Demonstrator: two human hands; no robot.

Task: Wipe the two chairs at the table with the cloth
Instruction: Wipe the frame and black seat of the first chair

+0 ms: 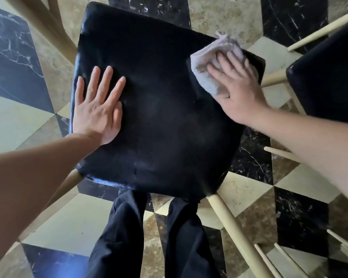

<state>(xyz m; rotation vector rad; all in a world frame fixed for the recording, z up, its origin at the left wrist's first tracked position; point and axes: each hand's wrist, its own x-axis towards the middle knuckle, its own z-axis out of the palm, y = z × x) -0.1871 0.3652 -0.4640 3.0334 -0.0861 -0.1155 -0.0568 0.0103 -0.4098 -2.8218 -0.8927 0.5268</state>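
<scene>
A chair with a black padded seat (159, 117) and cream wooden legs fills the middle of the view, seen from straight above. My left hand (97, 109) lies flat on the seat's left side, fingers spread, holding nothing. My right hand (235, 87) presses a crumpled pale cloth (209, 63) onto the seat's far right corner. The cloth sticks out beyond my fingers. A second chair with a black seat (327, 81) stands at the right edge, only partly in view.
The floor (18, 117) is tiled in black, cream and brown marble. Cream chair legs and spindles (235, 227) run across the lower right. My legs in dark trousers (119, 237) stand just in front of the seat.
</scene>
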